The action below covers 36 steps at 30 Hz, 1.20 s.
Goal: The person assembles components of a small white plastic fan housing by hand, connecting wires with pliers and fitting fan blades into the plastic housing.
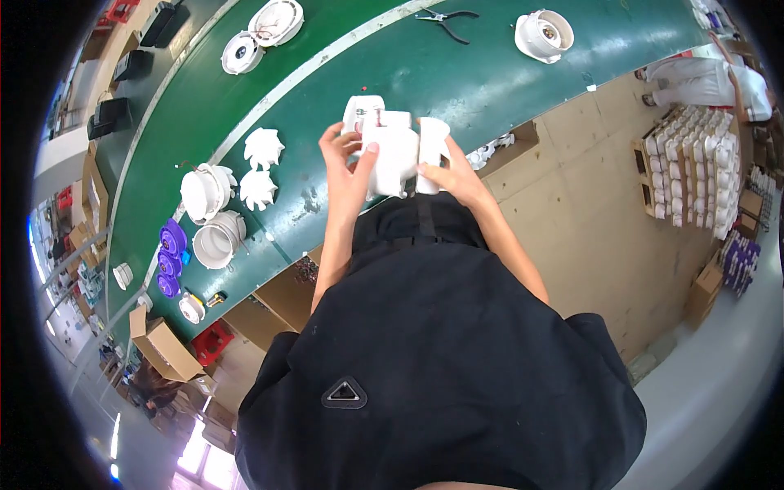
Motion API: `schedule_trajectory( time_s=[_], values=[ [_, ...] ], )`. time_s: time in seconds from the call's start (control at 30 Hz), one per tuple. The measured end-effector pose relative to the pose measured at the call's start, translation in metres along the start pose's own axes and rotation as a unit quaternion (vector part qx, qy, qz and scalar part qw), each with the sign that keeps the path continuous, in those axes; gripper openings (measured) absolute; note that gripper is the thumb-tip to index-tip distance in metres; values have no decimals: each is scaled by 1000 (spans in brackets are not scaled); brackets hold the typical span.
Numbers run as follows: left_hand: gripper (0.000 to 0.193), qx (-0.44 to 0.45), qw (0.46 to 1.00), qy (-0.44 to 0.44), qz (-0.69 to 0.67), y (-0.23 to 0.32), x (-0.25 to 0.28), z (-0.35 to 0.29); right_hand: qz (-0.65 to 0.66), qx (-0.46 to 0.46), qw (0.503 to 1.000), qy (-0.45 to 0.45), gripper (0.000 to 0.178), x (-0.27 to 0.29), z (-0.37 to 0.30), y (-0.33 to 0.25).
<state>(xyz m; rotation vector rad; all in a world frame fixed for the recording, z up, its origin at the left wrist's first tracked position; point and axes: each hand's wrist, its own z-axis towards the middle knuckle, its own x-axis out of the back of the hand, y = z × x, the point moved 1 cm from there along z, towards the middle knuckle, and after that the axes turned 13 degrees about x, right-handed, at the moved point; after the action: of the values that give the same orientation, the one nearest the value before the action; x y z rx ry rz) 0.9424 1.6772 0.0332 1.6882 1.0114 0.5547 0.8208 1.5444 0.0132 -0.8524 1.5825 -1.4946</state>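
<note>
A white plastic housing [397,153] with a rounded body is held up in front of me, at the near edge of the green table. The fingers and thumb of my left hand [346,167] are closed on its left side, where small metal and reddish parts show at the top. My right hand [459,176] grips a white curved plastic piece [430,153] against or close beside the housing's right side; whether the two touch I cannot tell. Some of the right fingers are hidden behind that piece.
On the green table [327,90] stand white round housings [206,194], white finned parts [263,149], purple round parts [169,263] and black-handled pliers [445,23]. A single white housing [545,36] sits far right. Stacked white parts [690,167] and another person [702,82] are at right.
</note>
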Motion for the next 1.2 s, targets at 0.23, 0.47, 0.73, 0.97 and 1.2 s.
schedule_trajectory(
  time_s=[0.23,0.47,0.73,0.97,1.2],
  values=[
    [68,-200,909,-254,264,69,17,-9,93,-16,994,-56,80,-6,-39,-51],
    [65,-95,784,-481,380,120,14,1,62,12,983,-175,83,-3,-46,-70],
    [52,-217,622,-587,470,170,-24,-27,62,56,969,-231,79,-2,-46,-111],
    [53,-59,429,-634,641,164,9,-37,111,88,981,-129,80,82,-51,-159],
    [38,-32,700,-580,416,168,44,-6,414,59,907,-46,107,83,-44,-81]
  ],
)
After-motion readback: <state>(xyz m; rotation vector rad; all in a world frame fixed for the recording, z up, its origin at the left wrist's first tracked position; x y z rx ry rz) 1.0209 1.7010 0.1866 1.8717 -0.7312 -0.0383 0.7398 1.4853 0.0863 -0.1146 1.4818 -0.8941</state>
